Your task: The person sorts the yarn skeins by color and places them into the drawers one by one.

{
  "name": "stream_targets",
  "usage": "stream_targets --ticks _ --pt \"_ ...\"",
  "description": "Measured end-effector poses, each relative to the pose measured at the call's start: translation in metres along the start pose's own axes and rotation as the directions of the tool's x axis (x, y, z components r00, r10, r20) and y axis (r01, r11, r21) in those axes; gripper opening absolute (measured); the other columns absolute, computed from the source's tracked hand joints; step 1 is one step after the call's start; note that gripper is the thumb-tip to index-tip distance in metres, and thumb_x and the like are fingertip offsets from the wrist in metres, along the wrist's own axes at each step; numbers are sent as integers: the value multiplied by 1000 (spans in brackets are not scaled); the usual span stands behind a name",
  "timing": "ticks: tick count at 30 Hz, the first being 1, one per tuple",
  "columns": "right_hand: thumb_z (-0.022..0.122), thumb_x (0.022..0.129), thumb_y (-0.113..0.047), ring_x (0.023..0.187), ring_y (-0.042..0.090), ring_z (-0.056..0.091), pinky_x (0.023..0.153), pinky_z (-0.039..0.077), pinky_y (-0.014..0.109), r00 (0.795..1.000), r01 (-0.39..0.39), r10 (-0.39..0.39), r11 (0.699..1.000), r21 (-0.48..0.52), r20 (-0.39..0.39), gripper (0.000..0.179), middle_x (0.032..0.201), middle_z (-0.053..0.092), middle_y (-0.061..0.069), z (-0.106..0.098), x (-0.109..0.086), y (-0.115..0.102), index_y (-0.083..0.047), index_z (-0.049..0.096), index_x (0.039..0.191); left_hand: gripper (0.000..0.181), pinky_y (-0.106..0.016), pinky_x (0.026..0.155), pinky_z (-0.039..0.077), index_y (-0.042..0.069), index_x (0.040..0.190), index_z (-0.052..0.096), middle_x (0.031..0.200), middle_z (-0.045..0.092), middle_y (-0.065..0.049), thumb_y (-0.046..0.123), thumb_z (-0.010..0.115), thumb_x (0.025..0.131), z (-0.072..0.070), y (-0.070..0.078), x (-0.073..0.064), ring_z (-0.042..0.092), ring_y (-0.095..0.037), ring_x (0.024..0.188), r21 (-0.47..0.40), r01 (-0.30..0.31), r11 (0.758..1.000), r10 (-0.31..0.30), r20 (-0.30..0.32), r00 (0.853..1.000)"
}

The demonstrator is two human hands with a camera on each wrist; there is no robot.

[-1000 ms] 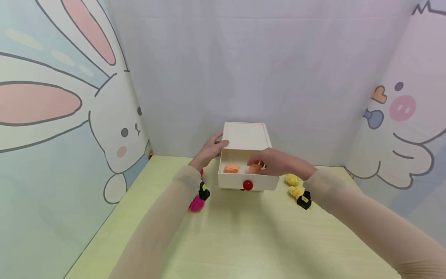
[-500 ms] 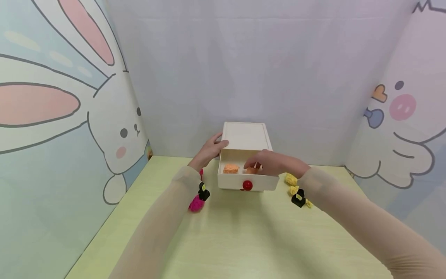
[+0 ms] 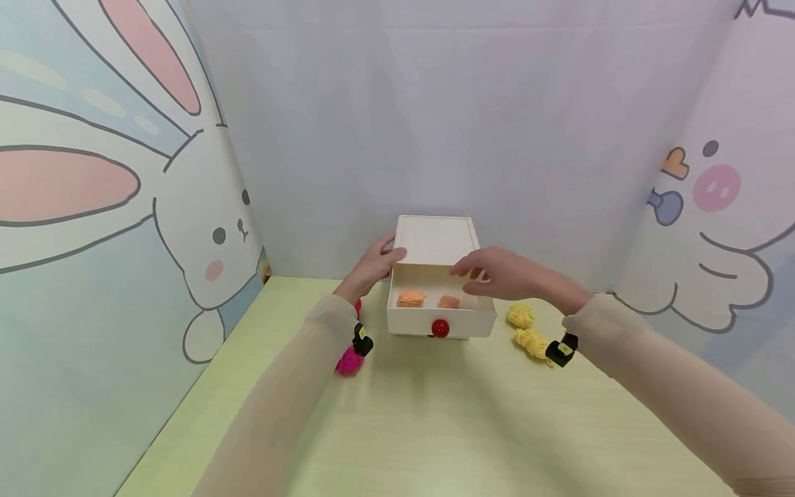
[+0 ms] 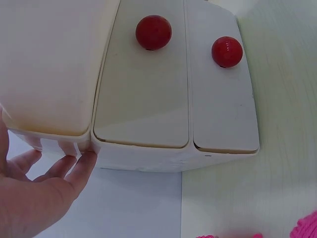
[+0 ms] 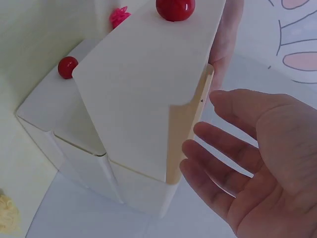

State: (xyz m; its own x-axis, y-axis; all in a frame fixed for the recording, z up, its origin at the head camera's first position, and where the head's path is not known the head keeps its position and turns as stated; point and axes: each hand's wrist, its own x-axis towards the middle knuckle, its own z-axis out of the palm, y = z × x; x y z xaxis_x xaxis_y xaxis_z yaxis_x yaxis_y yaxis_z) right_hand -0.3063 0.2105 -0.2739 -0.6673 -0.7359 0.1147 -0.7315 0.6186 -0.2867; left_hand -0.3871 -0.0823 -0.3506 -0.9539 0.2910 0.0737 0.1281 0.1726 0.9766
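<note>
A small white drawer cabinet (image 3: 437,238) stands against the back wall, its top drawer (image 3: 406,322) pulled out by a red knob-fronted panel. Inside lie two orange yarn bundles, one on the left (image 3: 410,298) and one near the middle (image 3: 449,302). My left hand (image 3: 374,264) holds the cabinet's left side, thumb over the top edge; the left wrist view shows its fingertips against the side wall. Over the drawer's right side hovers my right hand (image 3: 506,275), fingers spread and holding nothing. In the right wrist view its fingers (image 5: 213,166) show beside the cabinet.
Yellow yarn bundles (image 3: 532,342) lie on the table (image 3: 422,421) right of the cabinet. Pink yarn (image 3: 350,360) lies left of it, partly behind my left arm. Lower drawers with red knobs (image 4: 153,32) are closed. Cartoon-printed walls (image 3: 205,297) border the table.
My right hand was down in the drawer at the right orange yarn bundle; it has released that bundle and risen to the right. My left hand has stayed on the cabinet.
</note>
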Motion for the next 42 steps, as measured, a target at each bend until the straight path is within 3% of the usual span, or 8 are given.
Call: stream_targets --ticks 5,10,22,26,30,35,42 --pt "72 100 -7 105 29 72 88 63 49 990 -47 42 998 -38 -133 33 129 73 16 -7 -21 6 -4 72 132 69 -56 116 46 19 171 23 164 41 -23 31 56 112 0 0 0 51 -41 145 2 -2 1000 2 -4 1000" --pt "71 101 -9 103 29 73 83 64 48 967 -154 147 988 -20 -208 34 129 73 16 -5 -44 17 -3 70 135 69 -56 116 46 20 171 24 164 42 -22 32 56 112 0 -1 0 52 -40 144 8 1 1000 -1 -4 1000" --pt "70 104 -21 103 38 75 80 64 51 895 -319 340 940 120 -288 47 127 72 24 37 -93 29 -1 59 146 69 -56 115 47 21 171 25 163 43 -21 34 56 111 1 -3 1 52 -39 144 19 3 1000 -3 -19 1000" --pt "68 106 -31 106 38 74 80 63 50 870 -391 428 901 188 -246 54 131 71 24 56 -104 30 -1 55 150 68 -56 116 46 21 171 25 163 44 -20 34 56 112 1 -2 1 52 -39 144 32 -4 999 4 -19 1000" --pt "65 107 -38 107 33 73 77 63 40 850 -444 496 855 266 -175 58 133 69 24 78 -111 30 -3 54 151 67 -55 115 47 21 170 27 162 45 -20 35 56 111 1 -1 2 52 -38 144 31 -2 1000 3 -20 1000" --pt "63 108 -35 106 29 74 77 63 34 861 -425 503 792 438 -75 57 132 69 23 105 -113 24 1 53 152 68 -55 115 47 21 170 27 161 46 -20 34 57 111 2 -1 3 53 -38 143 27 3 1000 -3 -20 1000" --pt "59 110 -36 116 37 70 87 64 38 876 -420 473 649 635 95 57 138 66 23 130 -102 6 3 53 151 69 -56 116 46 22 170 27 162 45 -20 35 58 110 0 -2 2 52 -39 143 22 7 1000 -7 -21 1000"
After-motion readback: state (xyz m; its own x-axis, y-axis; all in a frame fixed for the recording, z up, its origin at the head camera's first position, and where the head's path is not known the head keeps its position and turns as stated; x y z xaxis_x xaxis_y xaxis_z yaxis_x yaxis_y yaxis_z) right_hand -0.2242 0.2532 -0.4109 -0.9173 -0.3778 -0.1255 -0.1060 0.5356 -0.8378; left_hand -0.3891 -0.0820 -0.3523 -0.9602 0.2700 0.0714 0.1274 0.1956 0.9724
